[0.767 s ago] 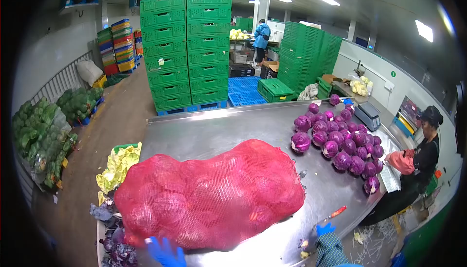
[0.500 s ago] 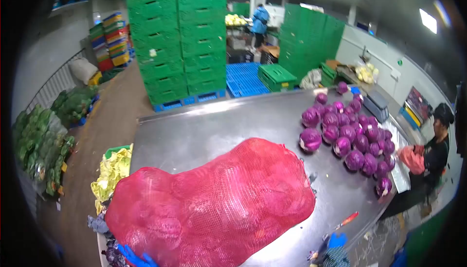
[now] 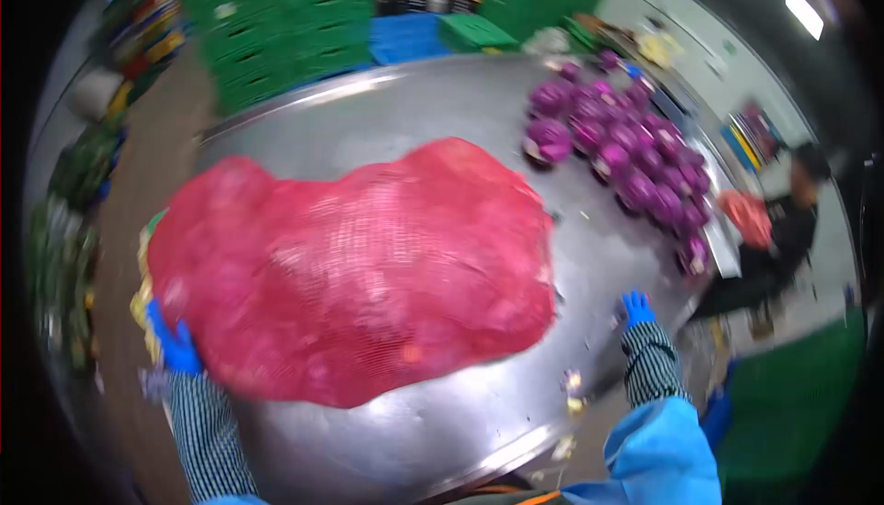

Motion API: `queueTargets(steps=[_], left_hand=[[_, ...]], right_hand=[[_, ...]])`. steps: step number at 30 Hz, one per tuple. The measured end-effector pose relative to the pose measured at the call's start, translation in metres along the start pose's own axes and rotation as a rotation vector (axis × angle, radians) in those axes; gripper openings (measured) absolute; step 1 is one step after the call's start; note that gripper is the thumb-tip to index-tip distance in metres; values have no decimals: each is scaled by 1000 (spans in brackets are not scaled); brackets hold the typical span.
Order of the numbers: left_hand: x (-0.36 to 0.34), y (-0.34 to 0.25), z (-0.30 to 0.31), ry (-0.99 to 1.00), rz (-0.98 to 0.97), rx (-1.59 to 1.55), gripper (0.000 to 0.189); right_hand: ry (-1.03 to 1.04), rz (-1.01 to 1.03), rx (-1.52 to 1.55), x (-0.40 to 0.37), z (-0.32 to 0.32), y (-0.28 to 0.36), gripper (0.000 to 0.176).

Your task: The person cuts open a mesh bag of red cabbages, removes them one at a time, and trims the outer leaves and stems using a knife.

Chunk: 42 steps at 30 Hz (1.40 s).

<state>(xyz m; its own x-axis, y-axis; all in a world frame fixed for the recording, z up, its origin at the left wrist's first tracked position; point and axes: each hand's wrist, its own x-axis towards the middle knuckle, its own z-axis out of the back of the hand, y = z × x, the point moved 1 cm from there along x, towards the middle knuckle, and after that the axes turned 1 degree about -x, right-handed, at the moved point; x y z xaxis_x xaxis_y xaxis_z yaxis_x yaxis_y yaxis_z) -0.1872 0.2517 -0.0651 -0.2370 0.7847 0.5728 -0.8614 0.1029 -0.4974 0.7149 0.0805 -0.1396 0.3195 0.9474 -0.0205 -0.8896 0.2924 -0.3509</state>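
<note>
A large red mesh sack (image 3: 368, 266), bulging with round heads, lies across the metal table in front of me. My left hand (image 3: 177, 344), in a blue glove, rests against the sack's left edge with the thumb apart from the fingers. To the right of the sack my right hand (image 3: 637, 310), also gloved in blue, is low over the table with its fingers stretched out and somewhat blurred. No knife shows around it; whether one lies under the hand is hidden. Farther off, a heap of purple cabbages (image 3: 635, 150) sits at the table's right end.
The steel table (image 3: 442, 431) has cabbage scraps (image 3: 573, 383) near its front edge. Stacked green crates (image 3: 276, 26) stand behind it. A person (image 3: 787, 220) in dark clothes with pink sleeves is at the right end. Yellowish leaves (image 3: 143, 307) show beyond the sack's left side.
My view has tilted down, so both forearms now show. The right hand has reached forward to about where an orange-handled knife lay, which I no longer see. The left hand stays by the sack.
</note>
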Motion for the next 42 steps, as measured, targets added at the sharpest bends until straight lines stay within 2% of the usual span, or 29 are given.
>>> queueTargets(steps=[1, 2, 3, 4, 7, 9, 10, 11, 12, 13, 14, 16, 17, 20, 22, 24, 26, 28, 30, 31, 32, 33, 34, 35, 37, 38, 40, 41, 42], left_hand=[[6, -20, 9, 110, 130, 84, 59], [0, -3, 6, 63, 34, 42, 59], [1, -29, 21, 119, 15, 193, 60], [1, -33, 28, 132, -44, 191, 59], [7, -41, 40, 59, -12, 215, 57], [27, -63, 44, -34, 22, 91, 57], [37, -68, 40, -84, -11, 72, 60], [46, -67, 36, -80, -32, 143, 60], [54, -65, 31, -49, -11, 265, 58], [58, -41, 17, 72, 125, 113, 57], [58, -19, 5, 195, 260, -44, 56], [53, -14, 0, 157, 258, -35, 55], [53, -15, -2, 131, 243, -20, 54], [52, -19, 3, 129, 248, -22, 54], [54, -16, 8, 117, 234, -16, 52], [54, -16, 11, 96, 198, -117, 50], [51, -16, 10, 81, 190, -131, 47], [49, -13, 7, 56, 140, -174, 46], [45, -14, 7, 52, 136, -232, 47], [48, -18, 7, 55, 157, -191, 48], [50, -21, 7, 62, 177, -143, 49], [49, -28, 5, -2, 124, -24, 50], [63, -60, 14, 33, -64, 127, 52], [78, -99, 19, 80, -254, 274, 54], [90, -141, -10, 350, -224, 158, 55], [99, -157, -9, 343, -225, 168, 55], [111, -181, 8, 798, -149, 442, 54], [118, -185, 21, 941, -149, 393, 54], [117, -183, 29, 915, -133, 317, 48]], right_hand=[[459, 29, 281, 31, 24, 3, 30], [534, -330, 509, 32, 44, 20, 25], [541, -77, 101, 37, 23, 12, 25], [511, -183, 1, 29, 1, 3, 27], [-171, -316, 628, 23, -26, -32, 27], [-278, -196, 1391, 62, 73, 9, 36], [-341, 53, 1193, 74, 165, 57, 44], [-73, 46, 1220, 51, 300, 139, 44], [-46, 366, 1283, 67, 330, 179, 46], [155, 634, 1246, 45, 414, 245, 47], [93, 960, 1075, 50, 434, 295, 51], [-178, 1167, 677, 46, 470, 400, 54], [-161, 1142, 397, 46, 489, 449, 56], [-516, 1290, 337, 86, 481, 578, 53], [-453, 1340, 353, 93, 485, 617, 53], [-380, 1394, 353, 101, 482, 627, 53], [-25, 1405, 396, 115, 481, 604, 52], [134, 1295, 89, 134, 506, 536, 51], [94, 1300, 111, 150, 523, 453, 53], [128, 1142, -72, 146, 545, 417, 51], [-8, 1095, -181, 133, 559, 392, 55], [53, 1111, -60, 135, 556, 372, 49], [59, 1114, -55, 138, 551, 375, 49], [114, 1211, 229, 139, 544, 383, 45], [148, 1322, 620, 138, 526, 411, 39], [119, 1367, 725, 140, 517, 439, 37], [279, 1404, 736, 148, 501, 486, 38], [340, 1448, 773, 146, 494, 509, 38], [400, 1492, 807, 141, 490, 526, 38]])
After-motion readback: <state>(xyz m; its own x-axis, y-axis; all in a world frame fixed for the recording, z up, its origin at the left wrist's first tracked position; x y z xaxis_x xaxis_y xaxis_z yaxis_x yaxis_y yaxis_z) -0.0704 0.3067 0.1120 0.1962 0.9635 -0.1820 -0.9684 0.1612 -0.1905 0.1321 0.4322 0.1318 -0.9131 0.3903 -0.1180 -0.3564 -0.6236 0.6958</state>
